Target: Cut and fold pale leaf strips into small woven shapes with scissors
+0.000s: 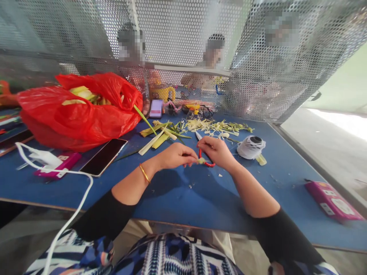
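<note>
My right hand (216, 151) is closed round red-handled scissors (204, 156), whose blade points away from me over the blue table (177, 194). My left hand (175, 156), with a gold bangle on the wrist, pinches a small pale green leaf piece (200, 161) right at the scissors. The two hands meet above the middle of the table. Just beyond them lie long leaf strips (156, 138) and a scatter of cut leaf scraps (213, 126).
A red plastic bag (77, 114) with leaves stands at the left. A phone (103, 156), a pink box (57, 168) and a white cable (83, 191) lie near it. A white thread roll (251, 147) sits right; another pink box (332, 200) far right. Perforated metal screens (258, 68) stand behind; people sit beyond.
</note>
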The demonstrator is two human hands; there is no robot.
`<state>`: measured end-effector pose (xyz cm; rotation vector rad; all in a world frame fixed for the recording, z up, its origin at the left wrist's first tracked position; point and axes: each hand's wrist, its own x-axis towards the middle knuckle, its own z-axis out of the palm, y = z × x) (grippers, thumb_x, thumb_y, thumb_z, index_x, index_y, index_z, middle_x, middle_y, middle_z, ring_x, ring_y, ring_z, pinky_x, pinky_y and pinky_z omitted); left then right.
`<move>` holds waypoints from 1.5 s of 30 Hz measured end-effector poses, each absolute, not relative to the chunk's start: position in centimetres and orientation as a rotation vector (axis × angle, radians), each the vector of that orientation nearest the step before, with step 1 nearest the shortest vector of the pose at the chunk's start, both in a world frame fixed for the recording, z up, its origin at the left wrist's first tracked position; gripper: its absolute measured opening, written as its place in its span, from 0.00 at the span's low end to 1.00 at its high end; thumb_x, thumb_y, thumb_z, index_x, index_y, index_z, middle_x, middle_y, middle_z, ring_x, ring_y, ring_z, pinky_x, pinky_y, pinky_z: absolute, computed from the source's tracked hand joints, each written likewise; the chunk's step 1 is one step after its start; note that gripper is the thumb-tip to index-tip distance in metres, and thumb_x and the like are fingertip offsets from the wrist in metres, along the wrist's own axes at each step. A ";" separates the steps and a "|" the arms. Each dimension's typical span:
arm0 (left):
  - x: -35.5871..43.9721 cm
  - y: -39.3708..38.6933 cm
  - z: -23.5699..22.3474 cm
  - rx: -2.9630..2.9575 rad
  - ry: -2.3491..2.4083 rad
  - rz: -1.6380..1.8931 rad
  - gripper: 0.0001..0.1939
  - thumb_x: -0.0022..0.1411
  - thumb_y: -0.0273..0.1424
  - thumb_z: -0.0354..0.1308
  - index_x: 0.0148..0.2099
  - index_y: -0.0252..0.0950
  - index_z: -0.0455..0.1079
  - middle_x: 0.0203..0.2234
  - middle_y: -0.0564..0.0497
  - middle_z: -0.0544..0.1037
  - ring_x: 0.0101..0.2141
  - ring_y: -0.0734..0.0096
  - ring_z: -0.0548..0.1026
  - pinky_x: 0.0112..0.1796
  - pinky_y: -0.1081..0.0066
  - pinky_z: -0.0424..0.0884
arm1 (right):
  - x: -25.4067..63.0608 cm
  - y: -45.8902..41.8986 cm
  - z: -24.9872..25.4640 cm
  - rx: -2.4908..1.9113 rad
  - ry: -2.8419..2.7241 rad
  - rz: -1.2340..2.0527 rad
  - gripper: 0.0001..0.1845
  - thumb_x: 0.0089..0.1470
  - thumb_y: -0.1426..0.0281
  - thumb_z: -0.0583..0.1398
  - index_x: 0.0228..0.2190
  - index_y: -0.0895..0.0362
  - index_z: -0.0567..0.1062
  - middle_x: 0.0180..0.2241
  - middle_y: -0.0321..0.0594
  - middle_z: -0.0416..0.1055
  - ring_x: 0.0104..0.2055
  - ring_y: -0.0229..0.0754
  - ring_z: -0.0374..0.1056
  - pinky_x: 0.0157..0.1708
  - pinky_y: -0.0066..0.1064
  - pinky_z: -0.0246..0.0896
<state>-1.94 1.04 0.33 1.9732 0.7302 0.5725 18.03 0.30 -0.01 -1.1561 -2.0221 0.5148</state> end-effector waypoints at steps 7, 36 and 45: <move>-1.6 1.7 0.1 1.543 1.112 1.082 0.06 0.57 0.29 0.59 0.31 0.34 0.75 0.20 0.54 0.75 0.20 0.78 0.70 0.25 0.76 0.69 | 16.7 0.3 -1.3 -1.209 -1.936 0.804 0.08 0.52 0.70 0.57 0.22 0.55 0.67 0.20 0.32 0.67 0.26 0.37 0.63 0.30 0.28 0.57; -0.8 0.3 -0.7 2.448 1.430 1.193 0.10 0.61 0.27 0.55 0.34 0.36 0.79 0.27 0.47 0.78 0.32 0.66 0.75 0.33 0.70 0.65 | 15.0 -2.3 -0.5 -1.039 -1.996 0.230 0.10 0.63 0.70 0.53 0.29 0.53 0.69 0.47 0.46 0.74 0.46 0.43 0.72 0.43 0.34 0.67; -0.9 0.3 -0.4 2.315 1.320 1.249 0.11 0.63 0.28 0.54 0.38 0.36 0.79 0.32 0.46 0.80 0.37 0.65 0.76 0.40 0.68 0.69 | 15.7 -1.8 -0.4 -1.060 -2.048 0.232 0.09 0.61 0.73 0.52 0.28 0.53 0.67 0.47 0.47 0.75 0.46 0.44 0.72 0.44 0.36 0.67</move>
